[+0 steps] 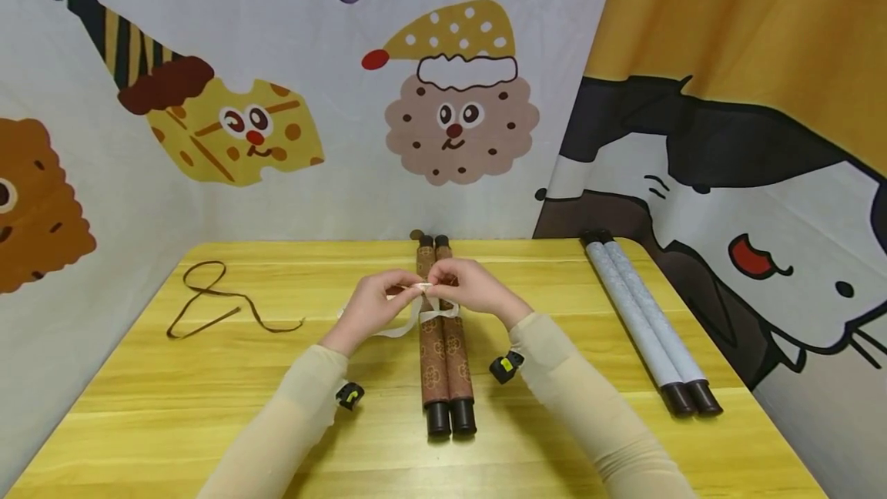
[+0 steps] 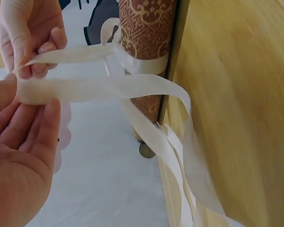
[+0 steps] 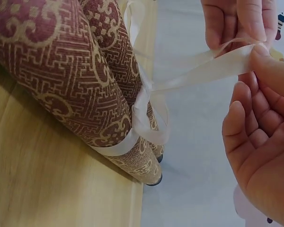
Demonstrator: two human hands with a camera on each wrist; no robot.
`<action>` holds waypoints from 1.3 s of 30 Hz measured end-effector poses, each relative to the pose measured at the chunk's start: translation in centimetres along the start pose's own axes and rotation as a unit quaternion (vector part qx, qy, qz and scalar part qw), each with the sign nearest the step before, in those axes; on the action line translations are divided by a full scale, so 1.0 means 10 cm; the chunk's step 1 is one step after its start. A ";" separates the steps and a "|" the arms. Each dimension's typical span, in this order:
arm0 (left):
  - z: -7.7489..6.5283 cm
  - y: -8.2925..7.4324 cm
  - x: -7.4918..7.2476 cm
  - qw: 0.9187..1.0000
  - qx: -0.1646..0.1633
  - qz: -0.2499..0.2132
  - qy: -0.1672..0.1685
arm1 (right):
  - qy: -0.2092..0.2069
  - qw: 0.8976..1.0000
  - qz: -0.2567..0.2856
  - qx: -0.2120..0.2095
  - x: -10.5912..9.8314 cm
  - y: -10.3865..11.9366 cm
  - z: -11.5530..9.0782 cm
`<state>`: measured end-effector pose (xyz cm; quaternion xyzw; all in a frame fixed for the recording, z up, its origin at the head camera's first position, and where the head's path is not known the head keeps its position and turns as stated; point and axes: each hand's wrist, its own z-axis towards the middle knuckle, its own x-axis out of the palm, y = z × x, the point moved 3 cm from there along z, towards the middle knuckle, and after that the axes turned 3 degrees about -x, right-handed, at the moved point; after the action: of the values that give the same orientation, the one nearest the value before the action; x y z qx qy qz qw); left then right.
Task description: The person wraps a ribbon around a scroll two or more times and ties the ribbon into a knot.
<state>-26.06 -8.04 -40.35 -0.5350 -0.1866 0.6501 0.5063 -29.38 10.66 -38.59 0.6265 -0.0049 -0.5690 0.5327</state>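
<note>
A double-rolled scroll (image 1: 435, 360) in brown patterned cloth with dark end knobs lies lengthwise on the table. White ribbon (image 2: 146, 85) wraps around both rolls and is knotted or looped on top, as the right wrist view shows. Above the scroll, my left hand (image 1: 373, 305) pinches the ribbon between thumb and fingers. My right hand (image 1: 480, 291) pinches it too, its fingertips meeting those of the left. Between the hands and the rolls the ribbon runs taut. Loose tails trail down on the left side, over the tabletop.
On the left of the wooden table (image 1: 125, 422) lies a thin brown cord (image 1: 239, 299) in loose curves. A pale grey-blue double-rolled scroll (image 1: 644, 314) rests along the right side. A small round disc (image 1: 416, 235) is by the scroll's far end, before a cartoon-printed curtain (image 1: 277, 206).
</note>
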 end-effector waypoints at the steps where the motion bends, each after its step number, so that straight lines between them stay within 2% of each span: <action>1: 0.00 0.01 -0.01 1.000 -0.001 0.005 -0.002 | -0.002 1.000 0.000 0.001 0.00 -0.01 0.00; 6: 0.03 0.09 -0.12 0.999 -0.014 0.025 -0.018 | -0.013 1.000 0.001 0.005 -0.03 -0.06 -0.02; 10: 0.07 0.19 -0.18 0.994 -0.026 0.105 -0.001 | -0.016 1.000 0.015 0.018 -0.04 -0.08 -0.04; 13: 0.08 0.27 -0.20 0.981 -0.040 0.186 0.035 | -0.020 0.999 0.033 0.031 -0.05 -0.08 -0.06; 16: 0.09 0.36 -0.21 0.966 -0.067 0.238 0.070 | -0.026 0.998 0.047 0.040 -0.05 -0.09 -0.07; 20: 0.09 0.47 -0.23 0.951 -0.100 0.276 0.098 | -0.036 0.996 0.066 0.047 -0.05 -0.06 -0.09; 24: 0.09 0.57 -0.27 0.938 -0.126 0.303 0.109 | -0.044 0.995 0.071 0.051 -0.06 -0.07 -0.09; 25: 0.10 0.59 -0.27 0.934 -0.139 0.308 0.113 | -0.046 0.995 0.071 0.052 -0.04 -0.13 -0.08; 27: 0.10 0.66 -0.28 0.923 -0.170 0.323 0.122 | -0.048 0.995 0.071 0.055 -0.04 -0.13 -0.09; 29: 0.09 0.73 -0.29 0.908 -0.198 0.345 0.130 | -0.049 0.995 0.073 0.054 -0.03 -0.14 -0.08; 32: 0.07 0.78 -0.30 0.892 -0.225 0.366 0.142 | -0.051 0.994 0.079 0.052 -0.03 -0.15 -0.08; 33: 0.06 0.79 -0.31 0.890 -0.228 0.369 0.143 | -0.053 0.994 0.080 0.052 -0.03 -0.15 -0.08; 35: 0.04 0.79 -0.32 0.892 -0.226 0.363 0.146 | -0.055 0.994 0.081 0.053 -0.04 -0.15 -0.09; 37: 0.01 0.78 -0.33 0.900 -0.218 0.348 0.144 | -0.055 0.993 0.081 0.058 -0.04 -0.15 -0.09; 39: 0.00 0.73 -0.37 0.915 -0.208 0.321 0.131 | -0.053 0.993 0.079 0.063 -0.05 -0.16 -0.10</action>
<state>-29.70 -14.25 -44.28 -0.7397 -0.0677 0.6481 0.1679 -29.81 12.33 -39.58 0.6251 -0.1186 -0.5561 0.5347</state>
